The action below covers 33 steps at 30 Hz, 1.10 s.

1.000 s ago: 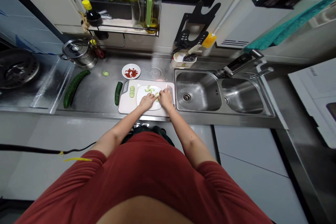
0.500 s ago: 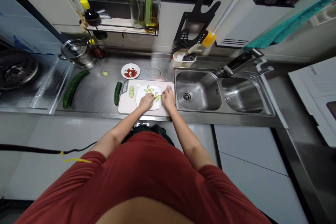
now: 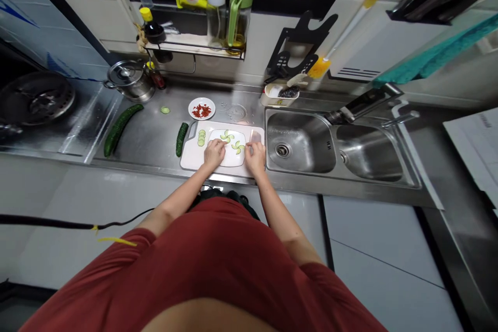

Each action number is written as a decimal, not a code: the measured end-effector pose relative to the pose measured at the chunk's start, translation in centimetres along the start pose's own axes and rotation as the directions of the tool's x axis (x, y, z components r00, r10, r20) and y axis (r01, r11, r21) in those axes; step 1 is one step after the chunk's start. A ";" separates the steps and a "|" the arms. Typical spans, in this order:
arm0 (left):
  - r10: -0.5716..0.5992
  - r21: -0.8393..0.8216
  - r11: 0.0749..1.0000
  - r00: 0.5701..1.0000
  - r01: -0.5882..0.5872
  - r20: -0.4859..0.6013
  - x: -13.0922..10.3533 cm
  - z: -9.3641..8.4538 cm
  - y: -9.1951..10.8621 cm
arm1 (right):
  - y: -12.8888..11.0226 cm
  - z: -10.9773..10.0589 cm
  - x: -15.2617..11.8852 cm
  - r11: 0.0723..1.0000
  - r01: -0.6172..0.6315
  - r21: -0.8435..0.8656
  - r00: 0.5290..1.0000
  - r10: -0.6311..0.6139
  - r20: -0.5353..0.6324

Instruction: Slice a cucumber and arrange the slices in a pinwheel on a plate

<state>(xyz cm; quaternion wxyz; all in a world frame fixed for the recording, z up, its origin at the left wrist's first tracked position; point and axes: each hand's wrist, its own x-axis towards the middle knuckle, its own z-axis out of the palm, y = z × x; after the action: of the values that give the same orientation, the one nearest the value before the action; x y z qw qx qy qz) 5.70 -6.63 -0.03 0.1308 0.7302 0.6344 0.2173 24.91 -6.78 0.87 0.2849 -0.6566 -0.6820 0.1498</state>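
Note:
A white plate [image 3: 229, 162] lies on the pale cutting board [image 3: 190, 160]. Two pinwheel shapes made of cucumber slices [image 3: 238, 147] are laid out on it. At the plate's left side is my left hand [image 3: 215, 153], its fingers curled together; whatever they hold is too small to make out. My right hand [image 3: 256, 158] is at the plate's right edge, thumb and fingertips drawn together close to the right pinwheel. Behind that hand a flat shiny piece [image 3: 256, 136] lies on the board, partly covered. Overlapping round cucumber slices [image 3: 201, 138] rest left of the plate.
A cut cucumber [image 3: 181, 139] lies beside the board, a whole cucumber [image 3: 123, 129] farther left. Behind are a cucumber end [image 3: 165, 110] and a small plate [image 3: 212, 109] of red pieces. A steel pot [image 3: 134, 84] stands back left; the double sink [image 3: 299, 140] is right.
My hands have moved apart, the left one drawing back from the slices toward the plate's left side. The right pinwheel now shows more fully. The whole view has shifted slightly.

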 end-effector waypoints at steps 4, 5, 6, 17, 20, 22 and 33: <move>-0.189 0.015 0.981 0.976 0.191 -0.108 0.2 -1.3 -3.2 | 0.1 -0.1 -0.5 0.999 0.026 0.043 0.999 -0.025 -0.027; -0.236 0.011 0.971 0.962 0.240 -0.137 0.2 -1.6 -4.1 | 0.2 -0.2 -0.6 0.999 0.028 0.047 0.999 -0.027 -0.034; -0.291 0.003 0.955 0.943 0.296 -0.161 0.2 -1.8 -5.0 | 0.3 -0.2 -0.7 0.998 0.028 0.048 0.999 -0.026 -0.039; -0.455 0.050 0.883 0.877 0.467 -0.155 -0.3 -1.2 -8.4 | 0.5 -0.2 -1.6 0.998 0.017 0.060 0.998 -0.014 -0.054; -0.465 0.065 0.876 0.872 0.478 -0.151 -0.2 -1.2 -8.1 | 0.5 -0.3 -1.7 0.998 0.021 0.063 0.998 -0.016 -0.067; -0.472 0.070 0.871 0.869 0.485 -0.146 -0.1 -1.2 -8.0 | 0.5 -0.3 -1.9 0.998 0.019 0.065 0.997 -0.015 -0.072; -0.541 -0.093 0.841 0.828 0.533 -0.148 0.4 -1.1 -7.6 | 0.2 -0.1 -2.6 0.997 0.019 0.071 0.998 -0.015 -0.065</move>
<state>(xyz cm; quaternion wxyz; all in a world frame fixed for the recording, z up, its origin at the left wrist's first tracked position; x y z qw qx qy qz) -1.41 -5.15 -2.61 0.1501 0.4980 0.8173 0.2478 25.02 -9.29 0.35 0.3314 -0.6447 -0.6723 0.1504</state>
